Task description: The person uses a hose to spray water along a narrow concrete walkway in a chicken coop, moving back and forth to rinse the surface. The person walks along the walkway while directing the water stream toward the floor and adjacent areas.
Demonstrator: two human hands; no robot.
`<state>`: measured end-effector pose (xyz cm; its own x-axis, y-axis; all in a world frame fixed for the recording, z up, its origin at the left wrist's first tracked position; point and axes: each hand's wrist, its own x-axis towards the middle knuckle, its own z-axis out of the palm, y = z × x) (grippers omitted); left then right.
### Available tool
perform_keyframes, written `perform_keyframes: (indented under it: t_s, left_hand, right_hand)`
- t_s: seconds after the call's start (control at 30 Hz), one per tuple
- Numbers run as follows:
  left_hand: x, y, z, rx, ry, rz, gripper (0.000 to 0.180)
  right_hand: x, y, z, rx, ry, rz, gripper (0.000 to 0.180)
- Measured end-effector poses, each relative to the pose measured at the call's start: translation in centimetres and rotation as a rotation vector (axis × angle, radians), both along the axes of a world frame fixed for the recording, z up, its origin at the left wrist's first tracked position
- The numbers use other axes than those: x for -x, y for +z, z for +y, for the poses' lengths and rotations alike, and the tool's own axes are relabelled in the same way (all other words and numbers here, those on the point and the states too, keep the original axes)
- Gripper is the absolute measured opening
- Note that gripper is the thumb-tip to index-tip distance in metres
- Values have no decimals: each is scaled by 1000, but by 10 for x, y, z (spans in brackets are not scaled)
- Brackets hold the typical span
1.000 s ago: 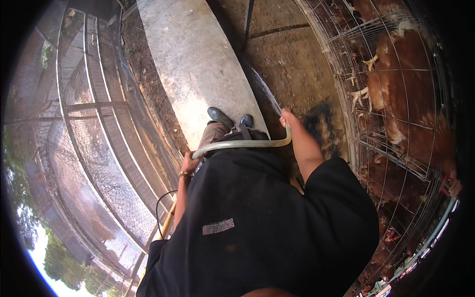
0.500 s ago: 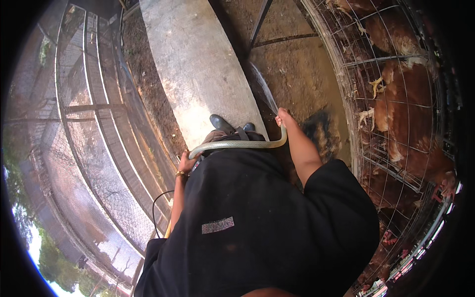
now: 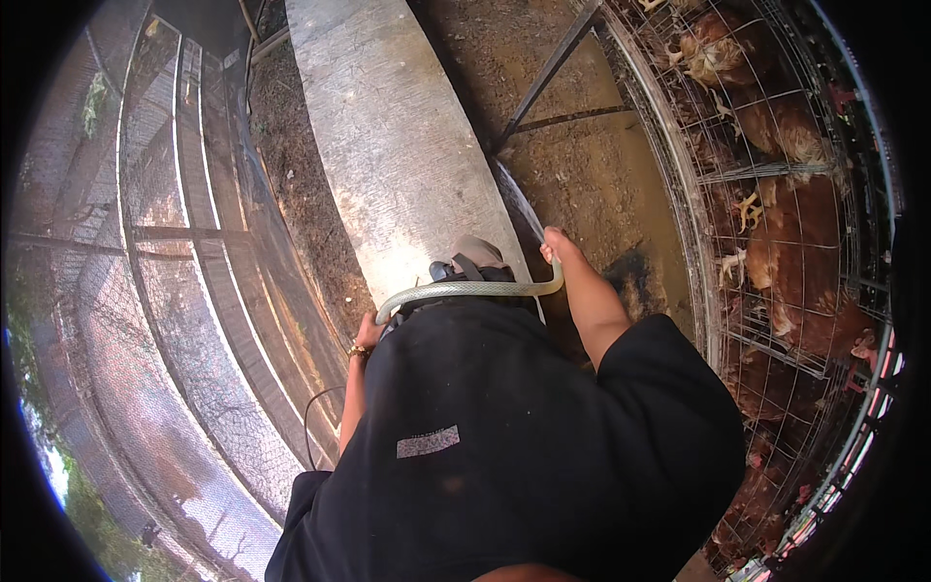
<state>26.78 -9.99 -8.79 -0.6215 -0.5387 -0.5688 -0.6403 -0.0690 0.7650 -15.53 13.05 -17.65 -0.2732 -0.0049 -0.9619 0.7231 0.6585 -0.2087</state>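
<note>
right hand (image 3: 553, 242): gripping hose (image 3: 465, 289) end, water jet (image 3: 514, 199) spraying up-left from it
left hand (image 3: 369, 330): holding hose at waist, bracelet (image 3: 358, 350) on wrist
hose: curving across the body between both hands
path (image 3: 388, 145): concrete strip running ahead, person standing on it
cages (image 3: 776, 242): wire, on right, brown hens (image 3: 805, 281) sitting inside
fence (image 3: 145, 291): mesh, on left

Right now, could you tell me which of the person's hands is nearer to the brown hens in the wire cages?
The right hand: it holds the spraying end of the hose, on the side of the hens. The left hand grips the hose farther back, across the body from them.
</note>
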Motion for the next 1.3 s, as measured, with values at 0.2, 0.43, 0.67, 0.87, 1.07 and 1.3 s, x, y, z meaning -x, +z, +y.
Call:
perform_keyframes:
  t_s: [0.2, 0.43, 0.67, 0.87, 1.07, 1.3]
  left_hand:
    - [-2, -8, -30, 56, 10, -59, 34]
    - [5, -13, -66, 50, 69, 79, 32]
    - [38, -45, -134, -104, -15, -140, 36]
    - [100, -1, -191, -5, -97, -319, 35]
    - [151, 7, -236, -71, 4, -109, 34]
    - [179, -9, -284, -74, -78, -326, 35]
  right_hand:
    - [11, -5, -40, -9, 38, -31, 29]
    - [17, 9, -82, -84, 57, 54, 22]
    - [58, 2, -141, -126, 59, 20, 26]
    - [100, 5, -192, -124, 92, 119, 29]
    - [151, 12, -245, -139, 81, 72, 24]
    - [198, 0, -292, -117, 135, 91, 26]
